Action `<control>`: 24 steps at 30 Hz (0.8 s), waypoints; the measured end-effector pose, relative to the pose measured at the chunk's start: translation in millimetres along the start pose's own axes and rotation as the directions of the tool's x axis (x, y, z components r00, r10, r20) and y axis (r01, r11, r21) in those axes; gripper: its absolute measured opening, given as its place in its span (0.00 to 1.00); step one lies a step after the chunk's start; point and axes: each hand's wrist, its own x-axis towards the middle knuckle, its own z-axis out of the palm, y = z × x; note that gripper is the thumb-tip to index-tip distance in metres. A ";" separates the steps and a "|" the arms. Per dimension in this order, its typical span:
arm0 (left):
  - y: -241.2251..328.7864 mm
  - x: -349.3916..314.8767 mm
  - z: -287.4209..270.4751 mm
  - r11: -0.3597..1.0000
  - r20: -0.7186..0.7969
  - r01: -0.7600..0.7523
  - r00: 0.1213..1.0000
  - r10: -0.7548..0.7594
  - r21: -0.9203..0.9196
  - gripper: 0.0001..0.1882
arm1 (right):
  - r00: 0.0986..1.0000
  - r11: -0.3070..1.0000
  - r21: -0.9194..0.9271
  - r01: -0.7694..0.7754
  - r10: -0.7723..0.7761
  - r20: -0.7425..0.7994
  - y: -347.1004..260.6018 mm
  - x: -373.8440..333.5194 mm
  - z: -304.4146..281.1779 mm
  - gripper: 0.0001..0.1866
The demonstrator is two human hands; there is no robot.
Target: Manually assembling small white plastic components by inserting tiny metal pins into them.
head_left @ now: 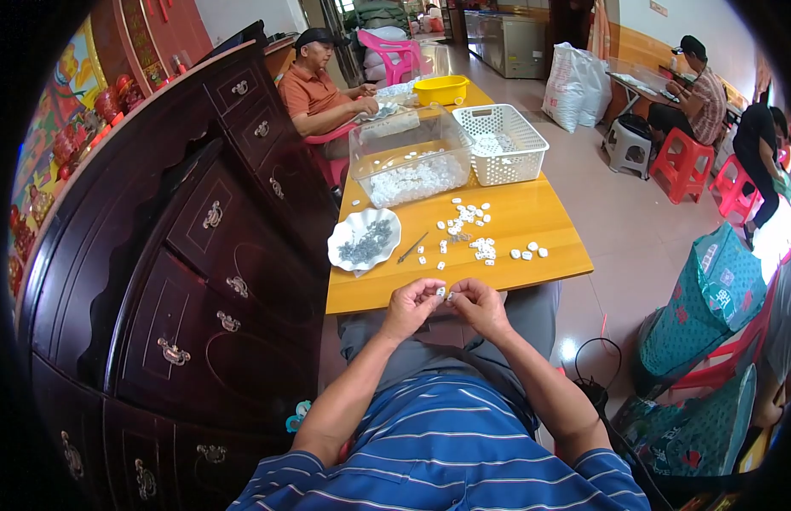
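Note:
My left hand (411, 307) is closed in a pinch on a small white plastic piece (441, 291), just off the table's near edge. Close beside it, my right hand (480, 307) pinches a small part at the fingertips, too tiny to make out. Beyond them on the yellow wooden table (540, 234) lie several loose white pieces (483, 248) in groups. A thin dark pointed tool (412, 247) rests left of these. Farther left, a white wavy-edged dish (342, 239) holds a heap of small grey parts (367, 242).
Behind the pieces stand a transparent bin (395, 145) of white parts, a white perforated basket (508, 173) and a yellow basin (440, 90). A co-worker (319, 89) sits at the far left. A dark cabinet (191, 281) flanks the table; teal bags (702, 298) stand right.

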 end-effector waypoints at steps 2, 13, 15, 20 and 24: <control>-1.6 0.0 -0.4 0.999 -0.006 -0.028 1.000 0.028 0.037 0.12 | 1.000 1.000 -0.023 0.010 -0.010 -0.008 -0.3 -0.6 0.5 0.07; 3.5 -1.8 4.6 0.997 0.012 -0.013 1.000 0.012 0.082 0.12 | 0.999 0.994 -0.110 0.026 -0.028 -0.015 4.6 0.6 0.1 0.07; 4.7 -2.0 5.2 0.998 0.012 -0.002 1.000 0.001 0.067 0.12 | 0.999 0.995 -0.084 0.044 -0.045 -0.010 4.2 0.4 0.6 0.08; 9.5 -1.1 3.2 0.977 0.042 -0.060 0.998 0.052 0.204 0.13 | 1.000 0.998 -0.062 -0.007 0.007 -0.004 3.8 0.7 -0.8 0.08; 12.3 -1.4 2.9 0.974 0.074 -0.084 0.995 0.070 0.212 0.12 | 0.996 0.999 -0.025 -0.047 0.049 0.069 8.5 2.4 -3.4 0.09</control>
